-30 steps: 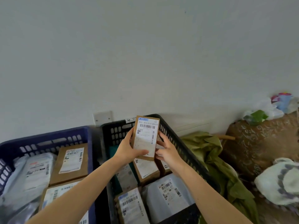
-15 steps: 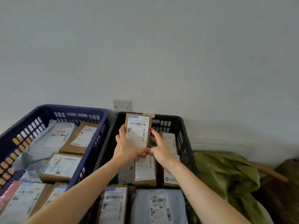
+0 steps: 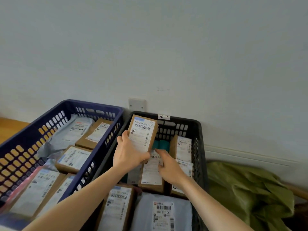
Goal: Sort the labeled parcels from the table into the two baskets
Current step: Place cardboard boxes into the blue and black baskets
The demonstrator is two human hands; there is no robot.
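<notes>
The left hand (image 3: pixel 129 155) is holding a small brown parcel (image 3: pixel 143 132) upright over the far left corner of the black basket (image 3: pixel 198 130), its grip curling round the bottom end. Just beside it the right hand (image 3: pixel 168 167) is hanging over other parcels (image 3: pixel 152 170), its grip spread.

The label on the brown box (image 3: pixel 143 134) reads roughly "891- K04 D39", and the label on the grey mailer (image 3: pixel 164 214) reads "500 E72".
</notes>
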